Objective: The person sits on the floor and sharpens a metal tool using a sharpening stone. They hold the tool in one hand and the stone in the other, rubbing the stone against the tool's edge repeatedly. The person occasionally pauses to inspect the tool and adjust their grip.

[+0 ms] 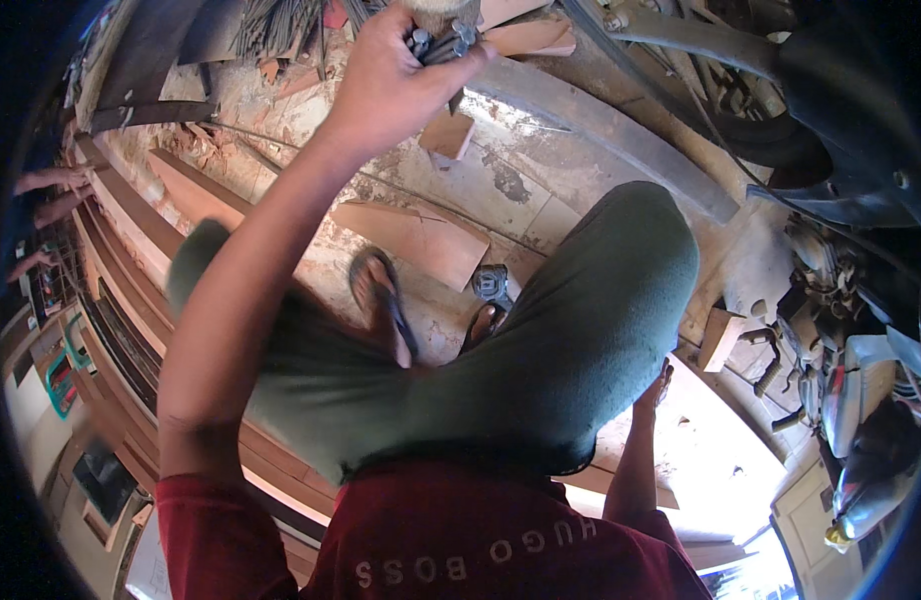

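Note:
At the top of the head view, my left hand [401, 80] is closed around a cluster of grey metal pieces [443, 45] that look like nails or bolts, beside a pale rounded object [439, 10]. My right hand [657, 385] is low at the right, partly hidden by my bent knee; its fingers and whatever they may hold are hard to make out. Between my sandalled feet and the right knee lie a cut wooden board [421, 240] and a dark tool [491, 282]. A small wooden block [447, 134] lies below my left hand.
Long timber pieces [121, 200] run along the left, where another person's hands [56, 200] reach in. A long curved grey plank [621, 135] crosses the upper right. Cluttered tools and parts [831, 380] fill the right side, beside another wooden block [721, 338] and a pale board [731, 450].

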Tool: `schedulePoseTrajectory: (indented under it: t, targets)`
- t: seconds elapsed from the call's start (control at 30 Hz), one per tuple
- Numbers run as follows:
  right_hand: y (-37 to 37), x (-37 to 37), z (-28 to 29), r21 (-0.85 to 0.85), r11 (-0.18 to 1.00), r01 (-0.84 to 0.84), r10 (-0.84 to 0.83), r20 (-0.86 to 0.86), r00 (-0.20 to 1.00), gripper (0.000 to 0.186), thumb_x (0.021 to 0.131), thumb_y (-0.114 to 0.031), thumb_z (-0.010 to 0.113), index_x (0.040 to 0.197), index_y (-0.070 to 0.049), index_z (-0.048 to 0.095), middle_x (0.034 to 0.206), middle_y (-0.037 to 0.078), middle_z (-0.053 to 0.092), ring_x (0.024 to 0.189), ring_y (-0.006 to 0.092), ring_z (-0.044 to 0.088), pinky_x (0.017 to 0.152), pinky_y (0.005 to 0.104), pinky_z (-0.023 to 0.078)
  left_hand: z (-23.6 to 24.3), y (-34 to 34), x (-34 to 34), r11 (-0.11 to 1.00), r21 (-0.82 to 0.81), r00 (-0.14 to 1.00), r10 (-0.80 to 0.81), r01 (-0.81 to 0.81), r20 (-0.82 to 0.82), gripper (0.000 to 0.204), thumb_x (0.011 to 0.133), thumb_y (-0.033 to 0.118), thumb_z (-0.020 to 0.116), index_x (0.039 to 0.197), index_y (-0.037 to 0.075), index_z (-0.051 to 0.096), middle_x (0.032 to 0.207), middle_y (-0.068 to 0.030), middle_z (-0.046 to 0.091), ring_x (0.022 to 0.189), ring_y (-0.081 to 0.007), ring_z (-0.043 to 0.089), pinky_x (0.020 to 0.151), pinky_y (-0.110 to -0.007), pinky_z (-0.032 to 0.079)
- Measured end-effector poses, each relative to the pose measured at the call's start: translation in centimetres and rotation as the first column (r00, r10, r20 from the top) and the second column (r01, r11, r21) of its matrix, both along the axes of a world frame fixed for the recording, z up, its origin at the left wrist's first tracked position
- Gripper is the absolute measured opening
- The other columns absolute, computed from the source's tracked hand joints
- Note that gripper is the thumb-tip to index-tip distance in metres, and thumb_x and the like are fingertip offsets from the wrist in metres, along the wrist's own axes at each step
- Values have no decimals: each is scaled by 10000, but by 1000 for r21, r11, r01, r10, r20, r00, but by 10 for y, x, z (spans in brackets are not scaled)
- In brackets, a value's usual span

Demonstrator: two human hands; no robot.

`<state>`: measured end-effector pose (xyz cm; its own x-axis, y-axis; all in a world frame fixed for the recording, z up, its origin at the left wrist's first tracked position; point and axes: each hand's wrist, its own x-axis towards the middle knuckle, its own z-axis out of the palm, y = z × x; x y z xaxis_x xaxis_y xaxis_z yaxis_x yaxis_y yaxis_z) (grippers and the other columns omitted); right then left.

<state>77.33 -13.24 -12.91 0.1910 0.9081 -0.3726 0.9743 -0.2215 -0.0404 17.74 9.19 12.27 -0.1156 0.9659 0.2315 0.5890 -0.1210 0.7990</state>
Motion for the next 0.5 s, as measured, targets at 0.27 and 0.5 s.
schedulePoseTrajectory:
  t: [0.27,0.5]
  targets:
    - [-10,-3,-9,-143,951,275,-310,-436,845,404,864,-389,682,1012,-13,650,990,249,705,932,395,691,790,497,524,-43,-48,1,1000,15,971,10,-14,238,206,819,-40,724,994,18,632,920,-51,674,849,-120,641,765,-288,523]
    - [-14,-57,-5,-202,770,605,-591,-583,558,228,832,-245,682,898,-30,642,735,69,617,580,185,583,526,354,504,-38,-47,-10,999,6,815,23,-32,579,235,838,-79,684,1051,3,629,984,-53,683,889,-118,638,774,-257,518]
